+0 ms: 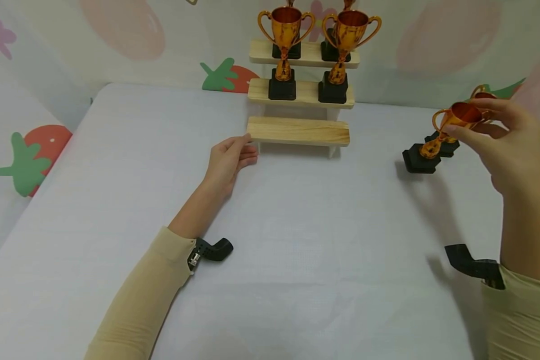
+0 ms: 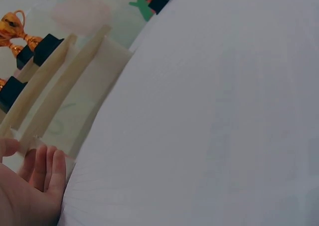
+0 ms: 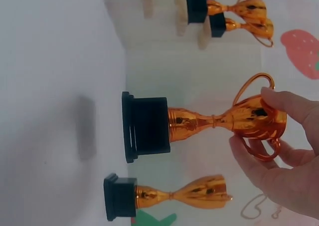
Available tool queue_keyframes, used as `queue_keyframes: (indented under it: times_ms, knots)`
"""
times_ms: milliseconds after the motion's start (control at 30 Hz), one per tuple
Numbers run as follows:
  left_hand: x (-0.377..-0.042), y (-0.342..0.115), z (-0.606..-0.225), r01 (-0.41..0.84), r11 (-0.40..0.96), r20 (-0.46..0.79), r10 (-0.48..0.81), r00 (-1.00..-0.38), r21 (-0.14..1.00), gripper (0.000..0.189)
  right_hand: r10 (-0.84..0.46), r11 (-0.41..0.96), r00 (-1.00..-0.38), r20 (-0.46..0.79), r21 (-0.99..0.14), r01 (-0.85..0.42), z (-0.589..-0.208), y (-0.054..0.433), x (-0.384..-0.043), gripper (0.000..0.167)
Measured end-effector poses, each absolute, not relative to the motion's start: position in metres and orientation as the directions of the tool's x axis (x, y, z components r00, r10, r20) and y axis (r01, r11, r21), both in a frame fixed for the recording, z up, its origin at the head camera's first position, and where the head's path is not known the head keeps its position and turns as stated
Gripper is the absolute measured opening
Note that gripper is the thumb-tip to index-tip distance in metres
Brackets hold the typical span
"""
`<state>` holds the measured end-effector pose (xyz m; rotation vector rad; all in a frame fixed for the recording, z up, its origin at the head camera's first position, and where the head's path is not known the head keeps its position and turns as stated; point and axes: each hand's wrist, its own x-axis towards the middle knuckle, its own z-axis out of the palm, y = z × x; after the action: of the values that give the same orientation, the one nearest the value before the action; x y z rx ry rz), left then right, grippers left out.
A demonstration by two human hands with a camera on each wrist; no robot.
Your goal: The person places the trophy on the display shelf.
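My right hand [image 1: 515, 145] grips a gold-coloured trophy [image 1: 462, 116] by its cup, thumb on one side and fingers on the other. The trophy tilts in the head view, and its black base hangs above the tabletop. In the right wrist view, a second trophy [image 3: 199, 192] stands beyond the held one. My left hand [image 1: 227, 162] pinches the left end of the lowest wooden step of a tiered display stand [image 1: 297, 131], thumb at the board and fingers below. Two trophies stand on the middle step, including a left one [image 1: 284, 45] and a right one [image 1: 346, 37].
More trophies stand on the top step [image 1: 310, 54], partly cut off by the head view's upper edge. A white cloth covers the table [image 1: 297, 240]. Behind the stand rises a pale wall [image 1: 198, 30] with strawberry and flower prints.
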<state>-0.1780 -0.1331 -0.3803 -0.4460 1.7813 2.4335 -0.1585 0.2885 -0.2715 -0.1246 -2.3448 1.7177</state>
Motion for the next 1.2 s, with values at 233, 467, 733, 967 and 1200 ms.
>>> queue_keyframes:
  times_ms: [233,467,733,967,1200]
  knots:
    - [-0.178,-0.132,-0.379,-0.243,-0.311,-0.283,-0.090,-0.955,0.919,0.017,0.210,0.279,-0.965,0.156,-0.956,-0.094,-0.268,0.279,-0.164,0.044]
    - [-0.178,-0.133,-0.379,-0.238,-0.314,-0.280,-0.094,-0.955,0.919,0.016,0.190,0.209,-0.969,0.158,-0.971,-0.118,-0.266,0.270,-0.169,0.045]
    - [-0.177,-0.133,-0.380,-0.238,-0.315,-0.280,-0.096,-0.955,0.919,0.016,0.174,0.214,-0.970,0.167,-0.968,-0.128,-0.262,0.259,-0.174,0.040]
    - [-0.177,-0.132,-0.379,-0.248,-0.304,-0.290,-0.099,-0.952,0.920,0.017,0.153,0.207,-0.974,0.168,-0.969,-0.135,-0.258,0.247,-0.178,0.040]
    - [-0.177,-0.132,-0.379,-0.244,-0.307,-0.286,-0.102,-0.953,0.920,0.016,0.135,0.160,-0.980,0.147,-0.979,-0.125,-0.253,0.233,-0.182,0.042]
